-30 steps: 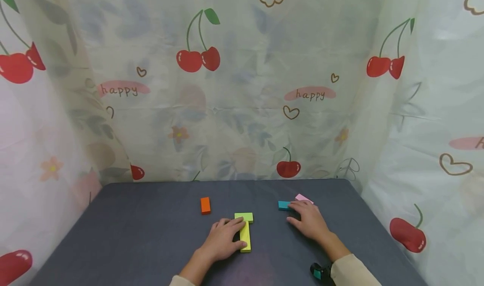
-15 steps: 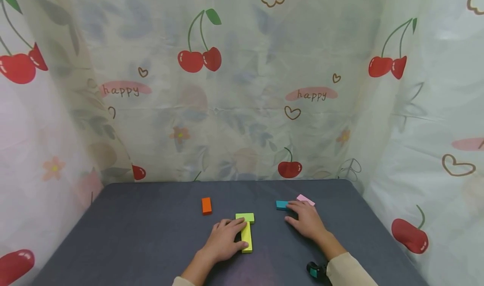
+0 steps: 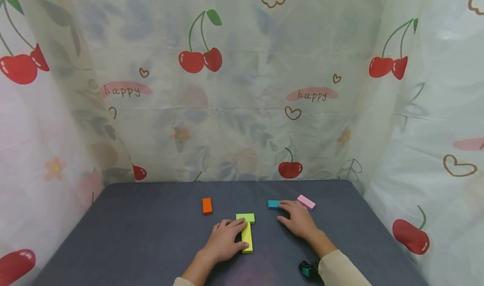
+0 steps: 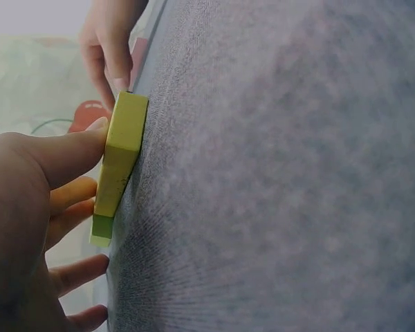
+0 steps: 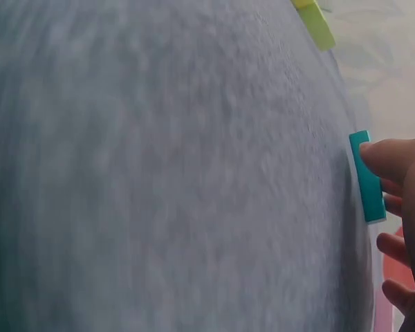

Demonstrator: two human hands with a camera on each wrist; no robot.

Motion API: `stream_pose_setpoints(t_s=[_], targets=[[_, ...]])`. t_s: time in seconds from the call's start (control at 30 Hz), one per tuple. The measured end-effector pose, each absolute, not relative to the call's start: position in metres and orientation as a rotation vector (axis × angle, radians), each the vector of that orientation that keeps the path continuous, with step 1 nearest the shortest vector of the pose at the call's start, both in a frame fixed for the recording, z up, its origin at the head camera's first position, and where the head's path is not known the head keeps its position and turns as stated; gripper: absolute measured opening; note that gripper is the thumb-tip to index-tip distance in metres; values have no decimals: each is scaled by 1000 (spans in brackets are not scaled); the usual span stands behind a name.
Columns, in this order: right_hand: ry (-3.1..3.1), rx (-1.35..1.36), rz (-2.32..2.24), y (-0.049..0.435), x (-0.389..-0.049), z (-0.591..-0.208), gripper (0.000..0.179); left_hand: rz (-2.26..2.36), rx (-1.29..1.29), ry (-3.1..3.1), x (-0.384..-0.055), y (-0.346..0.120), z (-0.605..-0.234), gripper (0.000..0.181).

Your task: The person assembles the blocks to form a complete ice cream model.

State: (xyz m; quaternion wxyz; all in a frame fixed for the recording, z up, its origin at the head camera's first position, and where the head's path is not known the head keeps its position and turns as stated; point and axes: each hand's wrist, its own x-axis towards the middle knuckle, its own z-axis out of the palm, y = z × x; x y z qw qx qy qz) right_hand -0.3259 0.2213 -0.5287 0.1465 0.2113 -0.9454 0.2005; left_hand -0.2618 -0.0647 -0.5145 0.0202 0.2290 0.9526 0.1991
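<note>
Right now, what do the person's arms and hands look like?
The left hand and right hand are bare, without gloves. Plain beige sleeves stop short of the wrists. A small black-and-teal gadget shows beside the right one.

In the head view, soft, even light falls over my left fingers (image 3: 238,227) and right fingers (image 3: 287,205), with a dark patch of shadow under the left ones. Beyond my fingertips the curtain (image 3: 242,76) is dim, paler out to both sides. From my left wrist, it washes out nearly white past my fingers, and the tabletop (image 3: 132,235) alongside is grainy and blurred. From my right wrist, the cloth in front of my thumb blurs too, darkening toward the corner, its edge bowed.
</note>
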Motion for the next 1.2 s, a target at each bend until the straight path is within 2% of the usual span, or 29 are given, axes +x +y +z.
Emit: stream_pose_setpoints(t_s=[0.47,1.2], targets=[[-2787,573,586,196,-327,-528,43,619,692,2940,-261,-64,-511,61],[-2787,702,669,167,-326,-528,44,603,700,2947,-262,-64,-513,62]])
